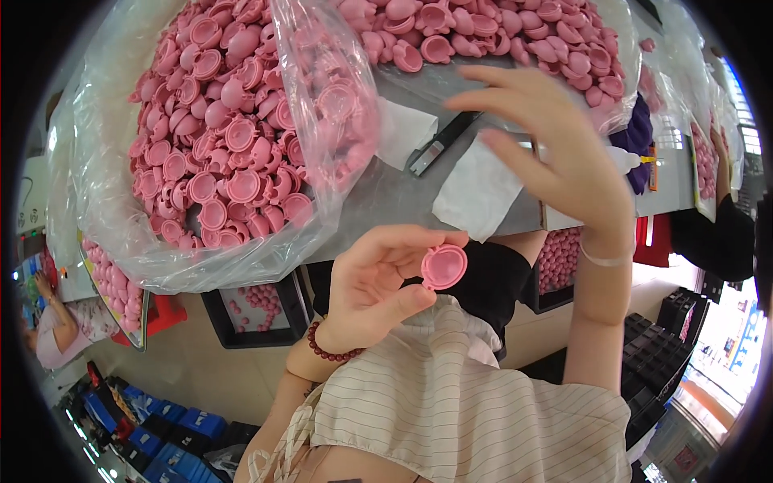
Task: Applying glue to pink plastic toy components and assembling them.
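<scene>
Between the thumb and fingers of my left hand (370, 278) is a round pink plastic half-shell (445, 267). Its hollow side faces up, and small tabs stick out at its rim. My right hand (555, 137) is raised over the table with its fingers spread and nothing visible in them; motion blurs it a little. Just beyond its fingertips lies a heap of pink shells (491, 28) on clear plastic. At the left, a large clear plastic bag (185, 274) lies open around a bigger heap of similar shells (217, 113).
White sheets (479, 193) and a black and silver utility knife (435, 151) lie on the grey table (362, 209) between the heaps. A white bottle (624, 158) with a yellow tip is at the right. Below are black trays (221, 326) of pink pieces. Other people work at both sides.
</scene>
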A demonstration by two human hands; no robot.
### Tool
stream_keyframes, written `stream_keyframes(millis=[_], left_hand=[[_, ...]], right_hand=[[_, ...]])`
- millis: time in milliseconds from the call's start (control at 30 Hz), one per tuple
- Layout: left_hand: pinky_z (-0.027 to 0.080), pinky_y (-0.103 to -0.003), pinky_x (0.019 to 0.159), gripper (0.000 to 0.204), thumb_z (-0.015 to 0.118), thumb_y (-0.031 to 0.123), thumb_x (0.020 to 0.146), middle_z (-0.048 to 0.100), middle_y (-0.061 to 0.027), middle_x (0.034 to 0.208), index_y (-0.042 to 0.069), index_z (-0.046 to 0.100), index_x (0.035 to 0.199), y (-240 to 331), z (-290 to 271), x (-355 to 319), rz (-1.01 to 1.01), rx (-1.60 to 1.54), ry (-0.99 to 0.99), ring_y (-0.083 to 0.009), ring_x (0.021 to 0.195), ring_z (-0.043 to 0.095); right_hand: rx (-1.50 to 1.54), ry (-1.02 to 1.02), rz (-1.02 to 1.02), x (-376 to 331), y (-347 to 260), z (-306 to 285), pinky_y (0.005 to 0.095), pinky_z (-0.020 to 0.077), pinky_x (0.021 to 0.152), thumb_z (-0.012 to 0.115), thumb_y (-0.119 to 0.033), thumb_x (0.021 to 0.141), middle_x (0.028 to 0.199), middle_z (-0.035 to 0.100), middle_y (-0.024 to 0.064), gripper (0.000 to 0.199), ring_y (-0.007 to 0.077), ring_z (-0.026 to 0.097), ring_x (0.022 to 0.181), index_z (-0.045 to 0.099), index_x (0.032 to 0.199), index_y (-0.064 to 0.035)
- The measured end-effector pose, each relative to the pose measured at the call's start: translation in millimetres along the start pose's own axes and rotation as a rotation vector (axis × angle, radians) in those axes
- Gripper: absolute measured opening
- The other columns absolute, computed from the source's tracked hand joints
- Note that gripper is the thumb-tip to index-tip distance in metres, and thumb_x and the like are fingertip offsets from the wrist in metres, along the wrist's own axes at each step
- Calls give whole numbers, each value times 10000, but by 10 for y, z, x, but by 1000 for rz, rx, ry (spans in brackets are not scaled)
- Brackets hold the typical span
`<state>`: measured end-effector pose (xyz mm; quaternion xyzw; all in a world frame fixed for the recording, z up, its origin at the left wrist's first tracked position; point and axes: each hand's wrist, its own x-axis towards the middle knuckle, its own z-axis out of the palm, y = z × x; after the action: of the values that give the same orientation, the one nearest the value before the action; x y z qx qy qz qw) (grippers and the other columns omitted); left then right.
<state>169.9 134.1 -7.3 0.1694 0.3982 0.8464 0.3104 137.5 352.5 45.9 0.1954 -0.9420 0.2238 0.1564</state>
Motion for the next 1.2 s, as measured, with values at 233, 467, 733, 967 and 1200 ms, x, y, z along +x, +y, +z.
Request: stream_keyframes(millis=[233, 467, 733, 967, 1200], left_hand=[[482, -322, 736, 420, 630, 76, 711, 486, -241, 1057, -31, 403, 1048, -1, 34, -46, -20, -15, 26, -229, 838, 570], [487, -321, 726, 436, 642, 96, 705, 490, -237, 1053, -28, 404, 1048, -34, 14, -64, -7, -18, 52, -223, 820, 574], [428, -323, 814, 422, 610, 25, 706, 480, -239, 1074, -47, 404, 1067, -67, 33, 82, -43, -48, -71, -233, 984, 507], [373, -311, 879, 420, 580, -32, 706, 481, -220, 1096, -53, 410, 1089, -145, 78, 112, -24, -67, -132, -221, 1025, 487], [385, -308, 871, 424, 581, -44, 698, 487, -222, 1086, -57, 409, 1085, -102, 77, 104, -35, -45, -90, -216, 1011, 496]], right_hand=[[-250, -60, 119, 226, 270, 247, 297, 408, 728, 501, -56, 725, 911, 575, 72, 167, 240, 522, 817, 582, 866, -18], [169, 98, 372, -200, -78, -134, 202, 403, 529, 519, -26, 742, 779, 565, 26, 106, 86, 524, 664, 580, 829, -26], [300, 207, 733, -1172, -194, -184, 133, 314, 494, 541, 11, 746, 757, 507, 2, 281, 44, 441, 611, 522, 1026, 26], [-228, 247, 826, -1173, -221, -113, 221, 360, 549, 605, -15, 662, 772, 508, 74, 265, 143, 423, 614, 558, 923, -5], [-255, 55, 437, -1248, -81, -258, 242, 397, 633, 573, -8, 667, 947, 559, 79, 303, 151, 498, 748, 558, 968, -26]])
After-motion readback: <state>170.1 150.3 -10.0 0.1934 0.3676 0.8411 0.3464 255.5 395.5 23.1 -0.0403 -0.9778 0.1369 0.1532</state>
